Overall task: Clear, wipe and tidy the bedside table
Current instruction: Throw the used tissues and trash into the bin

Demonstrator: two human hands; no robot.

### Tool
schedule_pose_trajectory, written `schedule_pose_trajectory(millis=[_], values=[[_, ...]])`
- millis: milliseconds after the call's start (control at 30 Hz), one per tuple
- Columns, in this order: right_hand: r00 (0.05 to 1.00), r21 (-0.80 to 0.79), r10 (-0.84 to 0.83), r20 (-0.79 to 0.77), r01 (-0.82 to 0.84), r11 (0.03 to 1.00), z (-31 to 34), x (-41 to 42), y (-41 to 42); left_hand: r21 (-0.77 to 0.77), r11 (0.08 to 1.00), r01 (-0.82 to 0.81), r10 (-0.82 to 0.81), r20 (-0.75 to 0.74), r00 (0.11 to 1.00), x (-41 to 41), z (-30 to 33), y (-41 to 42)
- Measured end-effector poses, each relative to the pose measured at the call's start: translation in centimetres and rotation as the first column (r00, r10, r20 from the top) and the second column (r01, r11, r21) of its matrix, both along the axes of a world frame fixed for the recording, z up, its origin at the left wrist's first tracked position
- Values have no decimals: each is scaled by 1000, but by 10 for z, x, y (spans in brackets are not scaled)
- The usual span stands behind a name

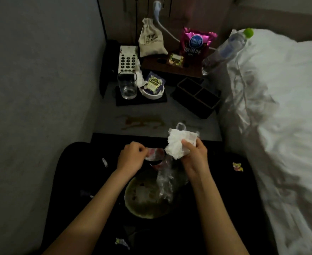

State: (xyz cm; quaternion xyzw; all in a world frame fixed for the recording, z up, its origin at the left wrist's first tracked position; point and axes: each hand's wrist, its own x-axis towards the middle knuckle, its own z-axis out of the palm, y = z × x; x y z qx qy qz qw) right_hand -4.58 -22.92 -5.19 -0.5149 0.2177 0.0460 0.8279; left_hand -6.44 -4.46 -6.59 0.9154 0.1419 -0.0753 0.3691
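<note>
Below us, both hands work just in front of the bedside table [169, 111], over a round bin [147, 197] on the dark floor. Our right hand [193, 153] grips a crumpled wad of white tissue [179, 142], fingers curled round it, at the table's near edge. Our left hand [131, 157] pinches a small red-and-white wrapper [155, 153] just left of the wad. Clear plastic, perhaps a bag [165, 181], hangs beneath the two hands into the bin; we cannot tell which hand carries it.

On the table's near part: a brown sticky stain [142, 121], smeared across the grey top. Behind the stain, on a dark mat [142, 102]: an upright empty glass [127, 85], and beside it a white dish [152, 92] holding a tea sachet [154, 83]. Right of the mat, a black divided box [197, 96], tilted. Toward the table's back: a phone keypad [127, 59], a cloth drawstring pouch [152, 41], a wooden tray [171, 68] with a small packet [175, 59], and a pink snack bag [196, 42]. A water bottle [227, 50] with green cap lies slanted at the table's right edge, leaning on the white bedding [280, 107].
</note>
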Motion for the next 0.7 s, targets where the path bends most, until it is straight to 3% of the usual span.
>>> schedule_pose_trajectory(millis=[200,367,567,700], values=[[973,78,-90,-214,109,991,-54,-26,21,-14,1000,-11,7,-221,975,-17,-36,-12],[879,-43,-231,-418,235,971,-99,-44,37,-10,999,46,-46,-375,926,-27,-64,-23],[831,-274,-150,-535,-3,962,-135,-63,38,-118,979,164,-200,-457,867,-35,-88,-23],[845,-363,-139,-516,-69,929,-135,-58,36,-132,987,95,-144,-442,886,-28,-93,-16]])
